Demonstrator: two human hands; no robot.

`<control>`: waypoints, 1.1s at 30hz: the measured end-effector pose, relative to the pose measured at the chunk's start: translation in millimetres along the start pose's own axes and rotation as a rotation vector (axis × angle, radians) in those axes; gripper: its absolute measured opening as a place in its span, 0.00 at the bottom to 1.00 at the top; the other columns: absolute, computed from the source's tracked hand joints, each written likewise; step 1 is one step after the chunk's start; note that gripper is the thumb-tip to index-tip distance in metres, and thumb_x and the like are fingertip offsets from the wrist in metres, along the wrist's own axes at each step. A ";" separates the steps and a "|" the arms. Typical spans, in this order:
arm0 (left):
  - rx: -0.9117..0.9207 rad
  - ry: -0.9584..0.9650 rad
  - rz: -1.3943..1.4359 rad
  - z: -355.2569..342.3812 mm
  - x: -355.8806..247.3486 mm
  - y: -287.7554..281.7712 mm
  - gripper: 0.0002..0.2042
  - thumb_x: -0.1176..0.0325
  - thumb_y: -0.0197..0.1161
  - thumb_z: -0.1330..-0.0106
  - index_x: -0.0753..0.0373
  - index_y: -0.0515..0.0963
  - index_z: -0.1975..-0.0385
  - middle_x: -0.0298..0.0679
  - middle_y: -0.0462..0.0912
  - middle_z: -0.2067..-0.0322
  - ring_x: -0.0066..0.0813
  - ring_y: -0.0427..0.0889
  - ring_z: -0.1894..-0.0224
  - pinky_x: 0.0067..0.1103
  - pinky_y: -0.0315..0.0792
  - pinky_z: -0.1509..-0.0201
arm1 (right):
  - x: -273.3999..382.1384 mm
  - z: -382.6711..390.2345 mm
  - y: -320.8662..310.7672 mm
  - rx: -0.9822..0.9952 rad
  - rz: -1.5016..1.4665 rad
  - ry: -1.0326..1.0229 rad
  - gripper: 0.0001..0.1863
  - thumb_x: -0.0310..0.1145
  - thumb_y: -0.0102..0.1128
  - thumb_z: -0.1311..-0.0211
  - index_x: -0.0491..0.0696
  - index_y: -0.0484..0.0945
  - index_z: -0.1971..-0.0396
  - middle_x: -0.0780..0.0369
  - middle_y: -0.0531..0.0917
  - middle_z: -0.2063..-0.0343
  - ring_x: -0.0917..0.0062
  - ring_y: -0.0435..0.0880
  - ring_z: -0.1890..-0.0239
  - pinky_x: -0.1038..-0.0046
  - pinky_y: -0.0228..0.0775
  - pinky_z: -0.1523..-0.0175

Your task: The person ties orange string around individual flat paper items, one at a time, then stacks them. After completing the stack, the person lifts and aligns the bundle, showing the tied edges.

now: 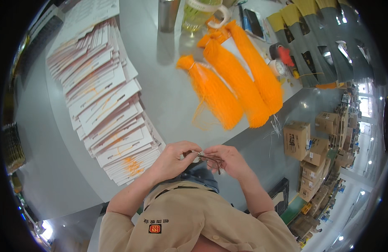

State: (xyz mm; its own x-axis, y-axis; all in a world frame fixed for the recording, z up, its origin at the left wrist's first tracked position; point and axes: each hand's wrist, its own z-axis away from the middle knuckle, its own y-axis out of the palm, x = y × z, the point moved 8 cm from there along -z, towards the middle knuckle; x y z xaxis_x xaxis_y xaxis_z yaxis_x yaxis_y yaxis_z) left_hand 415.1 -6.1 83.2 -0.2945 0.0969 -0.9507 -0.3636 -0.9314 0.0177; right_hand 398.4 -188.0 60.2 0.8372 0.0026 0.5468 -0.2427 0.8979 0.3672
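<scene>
A pair of thin dark-framed eyeglasses (211, 158) is held in front of my belly, just off the table's near edge. My left hand (175, 157) pinches the lens end between thumb and fingers. The fingers of my right hand (228, 159) are curled round the thin temples, which stick out below them. Left of my hands, a long row of overlapping white cards (103, 98) with orange threads lies on the grey table (156, 98). Beyond my hands lie three bundles of orange thread (212, 94), tied at their far ends.
At the back stand a metal tumbler (168, 14) and a clear mug (198, 17) of yellowish-green liquid. A phone (253, 23) lies right of them, near a tape roll (278, 67). Grey-and-yellow hanging pieces (320, 38) are at far right. Cardboard boxes (296, 138) stack beyond the table.
</scene>
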 end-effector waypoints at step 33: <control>-1.502 -1.136 -0.275 375.5 313.3 269.0 0.29 0.64 0.64 0.32 0.76 0.67 0.37 0.63 0.73 0.41 0.58 0.73 0.38 0.39 0.67 0.33 | -55.6 27.9 -168.0 0.610 1.506 -0.386 0.14 0.37 0.64 0.35 0.44 0.79 0.55 0.55 0.85 0.63 0.61 0.86 0.60 0.63 0.78 0.54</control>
State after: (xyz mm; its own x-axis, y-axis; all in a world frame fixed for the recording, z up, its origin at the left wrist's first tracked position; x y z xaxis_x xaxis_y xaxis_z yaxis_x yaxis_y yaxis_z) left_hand -106.8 -94.5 -93.6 -0.9569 -0.1554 -0.2454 0.2812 -0.2841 -0.9166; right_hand 378.9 -351.3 -10.9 -0.4457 0.4619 0.7668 -0.8849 -0.0981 -0.4553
